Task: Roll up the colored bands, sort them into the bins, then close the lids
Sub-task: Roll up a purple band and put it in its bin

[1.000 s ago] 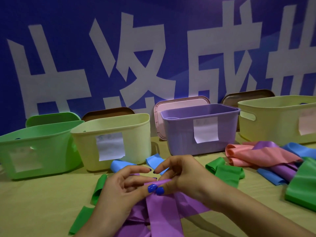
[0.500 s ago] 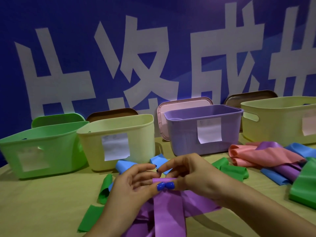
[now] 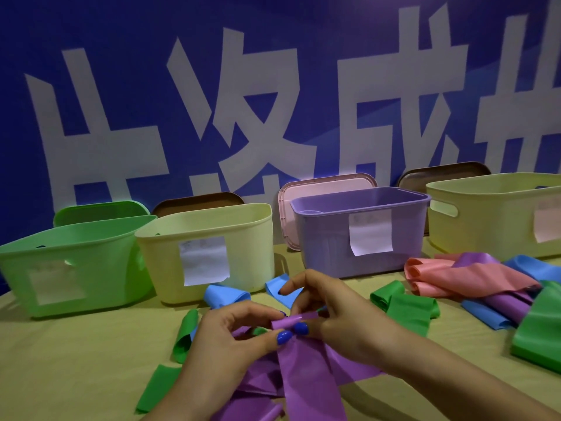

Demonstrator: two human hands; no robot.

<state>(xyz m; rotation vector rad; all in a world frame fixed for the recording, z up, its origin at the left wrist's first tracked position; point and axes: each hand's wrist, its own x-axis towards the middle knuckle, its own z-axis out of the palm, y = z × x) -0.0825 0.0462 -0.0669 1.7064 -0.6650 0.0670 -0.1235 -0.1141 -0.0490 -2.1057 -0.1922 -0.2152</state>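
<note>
Since a second ago both thumbs have crept forward and the end of the purple band [image 3: 306, 369] has folded over into a first small turn. Left hand [image 3: 224, 344] and right hand [image 3: 337, 317] pinch that folded end between thumb and curled fingers, just in front of the purple bin [image 3: 358, 232]; my right forefinger sticks out free. The band feels thin, limp and smooth, I judge, nearly weightless and stretchy, so it will slip and unroll unless I keep both edges nipped close to the roll. Its loose tail trails toward me over the tan tablecloth [image 3: 76, 360]. Other flat bands lie right of the purple bin, glossy and crumpled. The bins look like stiff matte plastic with rounded corners.
</note>
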